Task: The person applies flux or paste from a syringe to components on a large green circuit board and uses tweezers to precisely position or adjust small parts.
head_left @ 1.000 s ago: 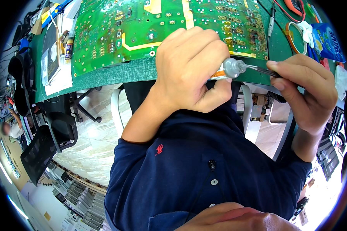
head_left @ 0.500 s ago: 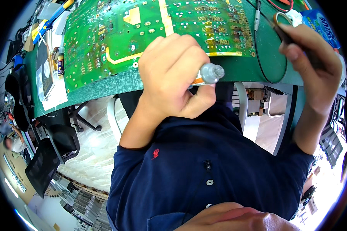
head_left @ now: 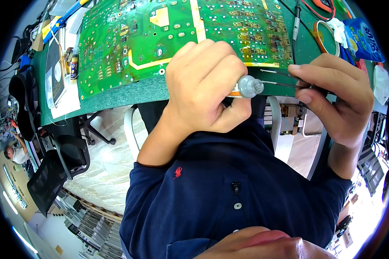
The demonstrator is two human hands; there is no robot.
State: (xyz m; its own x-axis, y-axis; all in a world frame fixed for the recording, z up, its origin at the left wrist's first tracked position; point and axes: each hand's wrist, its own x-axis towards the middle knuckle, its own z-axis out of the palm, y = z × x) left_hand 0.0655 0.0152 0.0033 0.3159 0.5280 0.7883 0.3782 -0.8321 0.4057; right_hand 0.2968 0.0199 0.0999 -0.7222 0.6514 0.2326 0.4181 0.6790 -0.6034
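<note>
My left hand point(head_left: 203, 88) is closed in a fist around a small tube with a greyish, translucent nozzle end point(head_left: 250, 86); most of its body is hidden in the palm. The nozzle sticks out past the thumb, toward the right. My right hand point(head_left: 341, 97) pinches a pair of dark, thin tweezers point(head_left: 284, 84) between thumb and fingers. Their two tips are apart and point left, close to the nozzle; whether they touch it I cannot tell. Beyond both hands lies a large green circuit board point(head_left: 110, 54) with yellow strips and many small parts.
The board rests on a green-topped table point(head_left: 155, 87). At the right are a ring-shaped roll point(head_left: 336, 43), a grey probe point(head_left: 296, 28) on a black cable, white tissue point(head_left: 339, 32) and a blue packet point(head_left: 358, 41). Left stand a small yellow-labelled bottle point(head_left: 74, 67) and a black chair point(head_left: 69, 155).
My right hand has come down from the roll at the upper right, bringing the tweezers' tips beside the nozzle. In the picture, the left hand and tube sit slightly farther right, as does the board.
</note>
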